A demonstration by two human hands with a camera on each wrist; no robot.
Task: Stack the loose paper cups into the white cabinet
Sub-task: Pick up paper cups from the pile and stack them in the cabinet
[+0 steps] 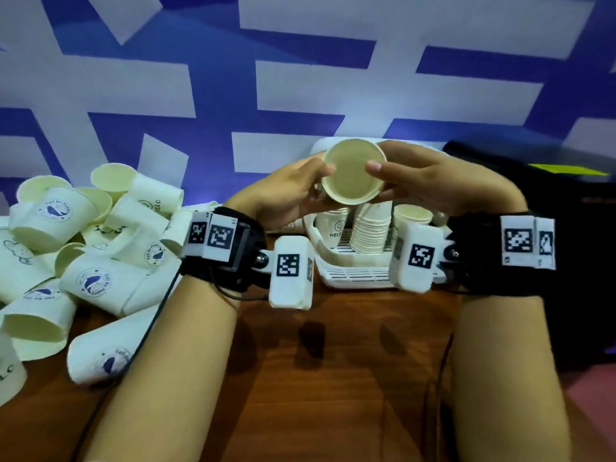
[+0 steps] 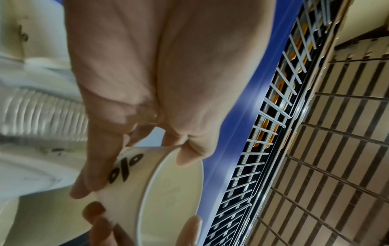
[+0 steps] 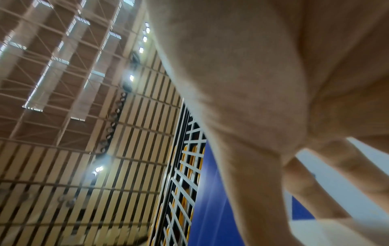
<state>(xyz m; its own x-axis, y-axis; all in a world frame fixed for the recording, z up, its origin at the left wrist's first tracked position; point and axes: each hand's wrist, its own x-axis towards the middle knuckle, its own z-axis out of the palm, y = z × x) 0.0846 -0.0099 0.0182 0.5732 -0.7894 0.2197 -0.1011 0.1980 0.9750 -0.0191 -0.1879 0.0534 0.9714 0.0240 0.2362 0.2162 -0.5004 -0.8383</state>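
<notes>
A cream paper cup (image 1: 354, 172) is held up with its open mouth facing me, above the white cabinet (image 1: 346, 273). My left hand (image 1: 296, 191) grips its left side, thumb on the rim. My right hand (image 1: 416, 180) pinches the right side, thumb inside the rim. In the left wrist view the cup (image 2: 166, 188) shows black lettering, with my left hand (image 2: 134, 166) curled round its wall and the other hand's fingertips at the bottom. Inside the cabinet stands a stack of cups (image 1: 369, 233) beside single cups (image 1: 336, 221). The right wrist view shows only my right hand (image 3: 294, 174).
A pile of loose printed paper cups (image 1: 83, 251) covers the left of the brown wooden table (image 1: 333, 378). A black case (image 1: 550, 181) with a yellow-green patch stands at the right. A blue and white patterned wall (image 1: 300, 78) runs behind everything.
</notes>
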